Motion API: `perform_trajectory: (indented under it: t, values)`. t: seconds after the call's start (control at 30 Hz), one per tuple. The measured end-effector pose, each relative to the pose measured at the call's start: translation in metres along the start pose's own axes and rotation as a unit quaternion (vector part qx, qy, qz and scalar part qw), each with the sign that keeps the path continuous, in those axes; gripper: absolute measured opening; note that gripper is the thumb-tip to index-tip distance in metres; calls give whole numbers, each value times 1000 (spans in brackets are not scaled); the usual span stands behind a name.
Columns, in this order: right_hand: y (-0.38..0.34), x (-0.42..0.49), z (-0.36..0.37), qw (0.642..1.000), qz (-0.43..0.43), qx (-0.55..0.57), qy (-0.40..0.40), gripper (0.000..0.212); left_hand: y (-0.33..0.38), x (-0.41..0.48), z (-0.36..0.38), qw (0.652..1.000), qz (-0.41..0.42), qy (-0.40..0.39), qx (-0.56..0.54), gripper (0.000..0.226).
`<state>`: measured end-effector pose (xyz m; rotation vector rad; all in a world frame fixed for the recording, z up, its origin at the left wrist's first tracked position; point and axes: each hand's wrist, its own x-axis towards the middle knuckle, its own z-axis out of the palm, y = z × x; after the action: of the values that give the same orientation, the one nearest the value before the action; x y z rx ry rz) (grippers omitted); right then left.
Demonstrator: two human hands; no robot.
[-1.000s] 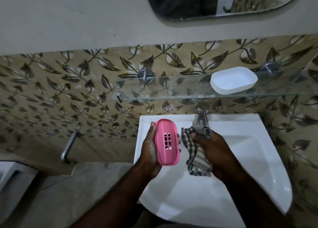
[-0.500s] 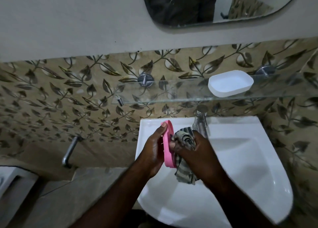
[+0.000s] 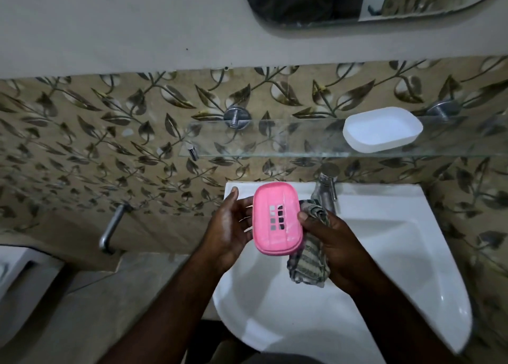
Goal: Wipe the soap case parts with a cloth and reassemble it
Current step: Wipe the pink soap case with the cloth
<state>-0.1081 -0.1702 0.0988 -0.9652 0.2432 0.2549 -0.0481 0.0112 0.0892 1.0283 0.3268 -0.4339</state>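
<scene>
A pink soap case tray (image 3: pixel 277 218) with drain slots in its middle faces the camera above the sink's left side. My left hand (image 3: pixel 229 230) supports it from behind on the left. My right hand (image 3: pixel 334 247) grips a checked cloth (image 3: pixel 309 256) and pinches the tray's right edge with the thumb. The cloth hangs below and behind the tray. A white soap case part (image 3: pixel 382 129) lies open side up on the glass shelf (image 3: pixel 275 141).
A white sink (image 3: pixel 384 267) lies under my hands, with a chrome tap (image 3: pixel 327 190) just behind the cloth. A mirror (image 3: pixel 357 1) hangs above. A metal pipe (image 3: pixel 111 230) juts from the tiled wall at left.
The pink tray went edge-on against the cloth half a second ago, then turned back flat to face the camera. My right hand with the cloth now holds its right edge.
</scene>
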Motion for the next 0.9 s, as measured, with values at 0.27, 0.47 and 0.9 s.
perform_trajectory:
  t: [0.27,0.47,0.9]
  values:
    - [6,9,-3,985,-22,-161,51,22,-22,-2,8,975,-115,-134,-137,84]
    - [-11,11,-11,959,-43,-271,70,18,-19,4,10,973,-96,-135,-160,88]
    - [-57,-9,-2,925,-178,-328,77,20,-26,23,30,988,-82,-95,-89,98]
